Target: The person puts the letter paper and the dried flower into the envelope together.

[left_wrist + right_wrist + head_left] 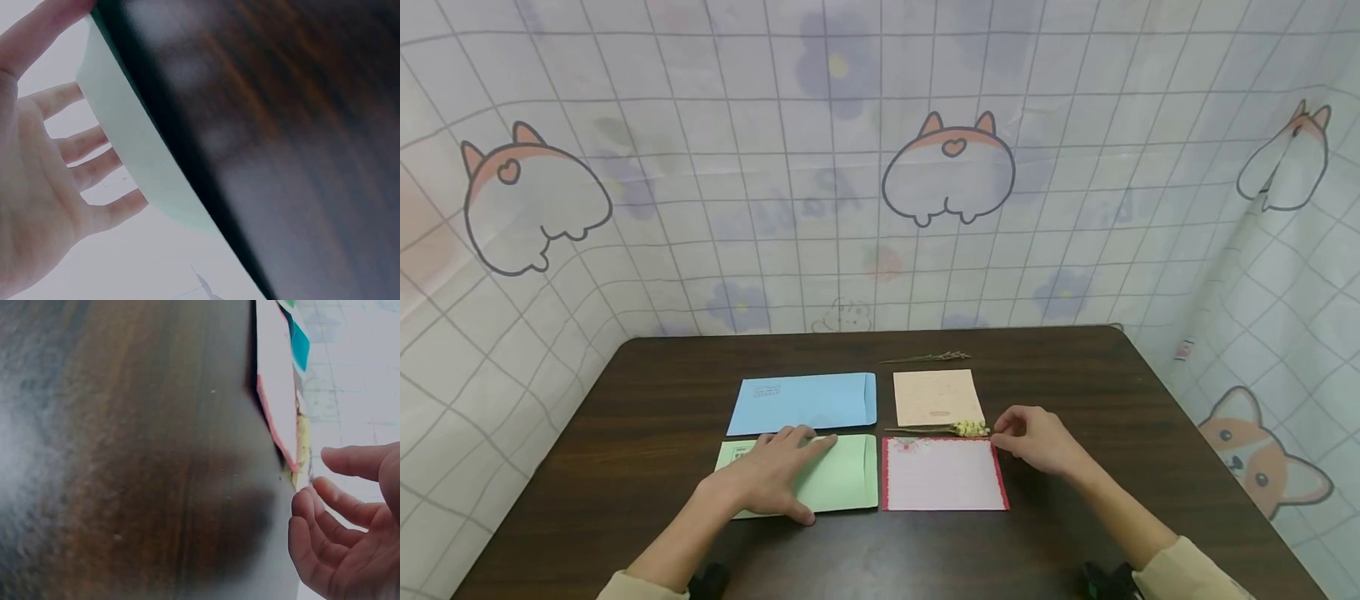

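Observation:
My left hand (767,475) rests on a green envelope (850,479), fingers spread and the thumb at its near edge. In the left wrist view the fairly straight fingers (94,169) lie along the pale green envelope (125,125). My right hand (1033,440) is beside the top right corner of a white card with a red border (946,477), close to a yellow flower sprig (970,428). From the right wrist view, its thumb and loosely bent fingers (347,503) stand apart, with nothing seen between them. The sprig lies along the card's far edge.
A blue envelope (805,404) lies behind the green one. To its right is a beige card (936,396), with a thin dried sprig (925,358) beyond it. All are on a dark wooden table (625,450), backed by a patterned cloth (850,267).

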A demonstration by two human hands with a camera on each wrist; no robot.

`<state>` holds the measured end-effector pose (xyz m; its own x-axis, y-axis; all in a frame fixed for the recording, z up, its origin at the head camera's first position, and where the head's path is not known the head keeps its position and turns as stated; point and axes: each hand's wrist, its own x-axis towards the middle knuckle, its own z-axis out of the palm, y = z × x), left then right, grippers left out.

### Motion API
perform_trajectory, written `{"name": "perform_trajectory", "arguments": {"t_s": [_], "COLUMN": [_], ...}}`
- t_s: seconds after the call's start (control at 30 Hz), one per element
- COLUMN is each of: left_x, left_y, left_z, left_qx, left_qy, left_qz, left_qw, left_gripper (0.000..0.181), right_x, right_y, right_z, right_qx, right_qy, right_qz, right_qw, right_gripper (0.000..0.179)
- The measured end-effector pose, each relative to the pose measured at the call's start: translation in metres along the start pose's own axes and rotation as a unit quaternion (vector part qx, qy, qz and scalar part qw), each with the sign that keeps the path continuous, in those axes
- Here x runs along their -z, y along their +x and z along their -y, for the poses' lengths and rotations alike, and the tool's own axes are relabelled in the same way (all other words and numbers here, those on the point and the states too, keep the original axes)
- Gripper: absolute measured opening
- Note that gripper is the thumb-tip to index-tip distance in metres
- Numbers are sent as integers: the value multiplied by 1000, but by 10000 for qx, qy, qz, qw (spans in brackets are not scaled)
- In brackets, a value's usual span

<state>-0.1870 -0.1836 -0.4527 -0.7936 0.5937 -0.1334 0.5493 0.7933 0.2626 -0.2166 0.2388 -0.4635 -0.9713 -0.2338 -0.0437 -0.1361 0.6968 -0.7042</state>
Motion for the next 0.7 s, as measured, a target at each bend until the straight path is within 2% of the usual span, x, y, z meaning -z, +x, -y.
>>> {"name": "perform_trajectory", "arguments": {"t_s": [0.27, 0.7], "left_x": [2, 2], "left_y": [-2, -3], "left_z": [-1, -1], "left_qx": [42, 58], "left_qy": [-142, -161], "left_qz": [49, 44], "left_qw": [9999, 9998], "left_gripper": [102, 101], "right_x": [-5, -16], "right_y": [0, 0], "right_z": [-2, -3], "right_qx": [49, 137], "right_qy": [-223, -671], "right_qz": [69, -103], "right_qw": [9997, 9976], "right_gripper": [27, 19]}}
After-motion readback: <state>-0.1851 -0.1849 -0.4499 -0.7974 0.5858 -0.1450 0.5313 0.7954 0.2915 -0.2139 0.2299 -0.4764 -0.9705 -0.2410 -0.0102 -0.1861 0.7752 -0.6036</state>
